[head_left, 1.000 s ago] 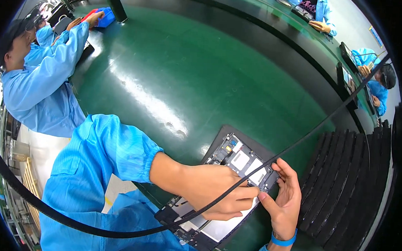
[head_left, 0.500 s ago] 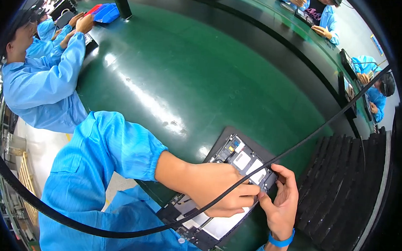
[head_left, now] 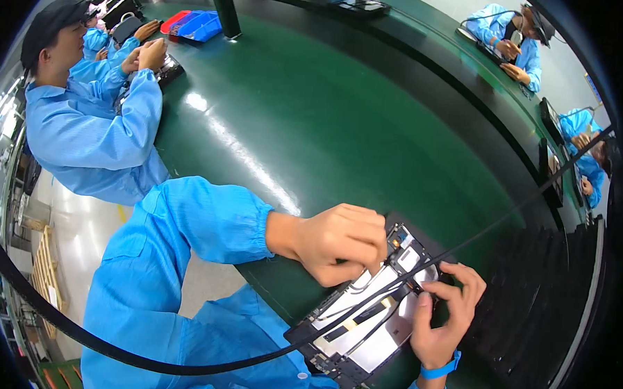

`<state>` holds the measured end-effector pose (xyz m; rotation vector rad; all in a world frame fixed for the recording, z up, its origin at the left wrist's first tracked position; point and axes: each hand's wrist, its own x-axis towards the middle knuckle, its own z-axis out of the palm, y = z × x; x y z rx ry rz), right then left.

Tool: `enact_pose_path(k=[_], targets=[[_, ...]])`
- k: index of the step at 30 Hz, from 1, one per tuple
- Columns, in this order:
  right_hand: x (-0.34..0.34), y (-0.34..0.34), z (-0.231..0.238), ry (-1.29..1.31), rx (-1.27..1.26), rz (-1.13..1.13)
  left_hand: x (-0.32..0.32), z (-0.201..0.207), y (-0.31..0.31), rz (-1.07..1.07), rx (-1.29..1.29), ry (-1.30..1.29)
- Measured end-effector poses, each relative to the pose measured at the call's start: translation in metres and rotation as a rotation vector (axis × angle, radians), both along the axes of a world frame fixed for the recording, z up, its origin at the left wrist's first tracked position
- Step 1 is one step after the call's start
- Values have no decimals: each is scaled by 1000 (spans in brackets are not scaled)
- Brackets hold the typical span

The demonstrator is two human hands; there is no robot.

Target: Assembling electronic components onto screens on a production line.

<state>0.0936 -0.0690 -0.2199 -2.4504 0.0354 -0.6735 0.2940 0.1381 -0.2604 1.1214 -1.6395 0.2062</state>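
An opened tablet (head_left: pixel 387 335) lies at an angle at the near edge of the green table, its circuit boards, silver panels and dark cables exposed. Part of a dark flat piece (head_left: pixel 402 221) shows beyond its far end. Above the tablet's left side is my left hand (head_left: pixel 342 243), fingers curled and pinched together; whatever they hold, if anything, is hidden. My right hand (head_left: pixel 446 315) grips the right edge, thumb and fingertips on the tablet near its middle.
A black strap or cable (head_left: pixel 200 365) arcs across the view in front of the tablet. Stacked black trays (head_left: pixel 529 301) stand at right. A co-worker (head_left: pixel 95 126) sits at left, near red and blue bins (head_left: pixel 197 25). Other people work across the green table (head_left: pixel 287 110).
My left hand has lifted off the tablet's middle and moved up toward its far left side, uncovering silver panels and cables. My right hand stays at the right edge. The view has shifted slightly.
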Motion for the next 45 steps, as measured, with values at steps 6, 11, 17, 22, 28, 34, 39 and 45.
enact_pose_path(k=[6, 11, 17, 22, 28, 34, 39, 45], targets=[[33, 31, 16, 158, 56, 288, -2, -7, 15, -131, -33, -241], [54, 34, 9, 290, 20, 461, 7, -2, 29, -117, -46, -276], [59, 37, 20, 387, 26, 550, 3, 2, 29, -78, -52, -213], [62, 45, 21, 370, -80, 531, 0, 1, 26, -72, -69, -220], [56, 45, 34, 374, -162, 505, -3, 3, 28, -128, -107, -262], [49, 40, 52, 477, -168, 519, -16, 0, 29, -238, -187, -405], [53, 34, 43, 390, -153, 439, -18, -1, 28, -317, -202, -447], [57, 35, 33, 305, -85, 390, -14, 0, 28, -301, -175, -478]])
